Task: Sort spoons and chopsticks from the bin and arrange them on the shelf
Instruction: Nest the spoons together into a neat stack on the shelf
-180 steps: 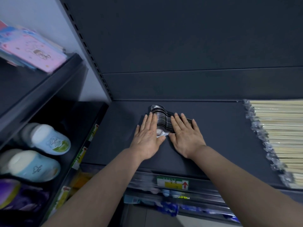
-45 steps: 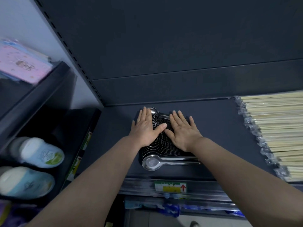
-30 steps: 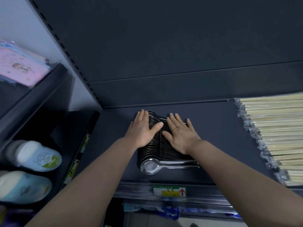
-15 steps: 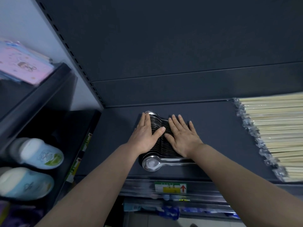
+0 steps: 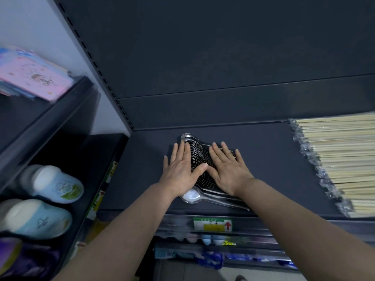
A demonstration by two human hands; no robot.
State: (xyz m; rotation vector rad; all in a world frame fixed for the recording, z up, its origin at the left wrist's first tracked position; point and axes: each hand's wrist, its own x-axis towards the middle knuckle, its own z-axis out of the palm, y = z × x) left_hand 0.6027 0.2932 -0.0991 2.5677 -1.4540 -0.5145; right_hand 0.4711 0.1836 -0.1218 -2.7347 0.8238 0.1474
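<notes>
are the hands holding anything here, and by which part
Nothing is gripped: the left hand and right hand press flat, fingers straight, on the row of spoons.

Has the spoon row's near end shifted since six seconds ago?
Yes: the spoon row now extends forward, ending just behind the price label.

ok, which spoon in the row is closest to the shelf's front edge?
The spoon with its bowl exposed, just below the left hand; the rest overlap behind it, under that and the right hand.
</notes>
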